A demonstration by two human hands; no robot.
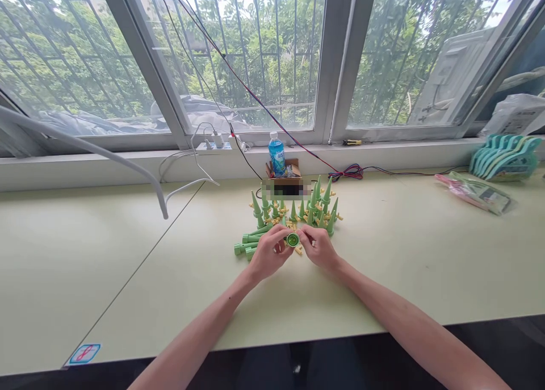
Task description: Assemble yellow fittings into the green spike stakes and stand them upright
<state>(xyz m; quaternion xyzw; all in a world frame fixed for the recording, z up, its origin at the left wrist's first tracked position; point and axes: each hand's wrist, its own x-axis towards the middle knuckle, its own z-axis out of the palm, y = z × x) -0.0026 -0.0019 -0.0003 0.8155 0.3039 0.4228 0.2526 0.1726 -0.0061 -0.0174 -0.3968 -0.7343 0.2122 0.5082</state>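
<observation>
Between both hands is a green plastic watering spike (292, 240), its round hollow end turned toward me. The fingers of my left hand (271, 251) are closed round its left side. My right hand (317, 246) pinches at its right edge; whether a small part sits in those fingertips is hidden. Beyond the hands, several green cone-shaped spikes (314, 200) stand point up, many with yellow valves (339, 217) at their sides. More green spikes (247, 246) lie flat by my left hand. A loose yellow valve (298, 251) lies just under the held piece.
A small cardboard box (293, 180) holding a blue bottle (276, 156) stands behind the spikes. Coiled cable (349, 172) lies by the sill. Teal hangers (504, 158) and a bagged pink-and-green item (474, 193) sit at right. A grey tube (128, 162) juts in at left.
</observation>
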